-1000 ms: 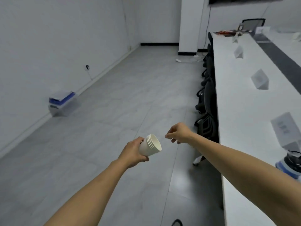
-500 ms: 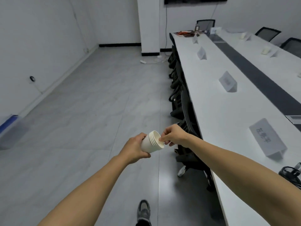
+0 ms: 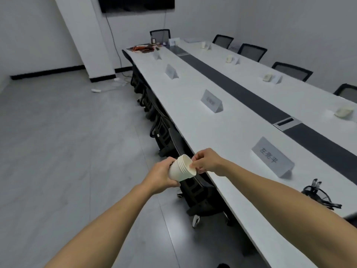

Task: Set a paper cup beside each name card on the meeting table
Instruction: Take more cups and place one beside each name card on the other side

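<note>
A stack of nested paper cups (image 3: 181,168) is held tilted on its side, mouth toward the right, in the air just off the near long edge of the tabletop (image 3: 228,132). The left hand (image 3: 161,176) is wrapped closed around the base end of the stack. The right hand (image 3: 206,161) is pinched shut on the rim of the outermost cup, thumb and fingertips (image 3: 193,165) pressed to its edge.

On the tabletop three name cards are seen along the near long edge: the closest name card (image 3: 271,156) stands just right of the hands, a second name card (image 3: 211,100) farther along, and a third name card (image 3: 171,71) beyond it. No cup is seen beside any of these three. Along the far long edge, single cups (image 3: 267,77) are stood beside further cards. A dark strip (image 3: 251,97) is run down the middle of the tabletop. A bundle of black cables (image 3: 318,194) is laid near the near-right corner. Black chairs (image 3: 164,130) are pushed in under the near edge.
</note>
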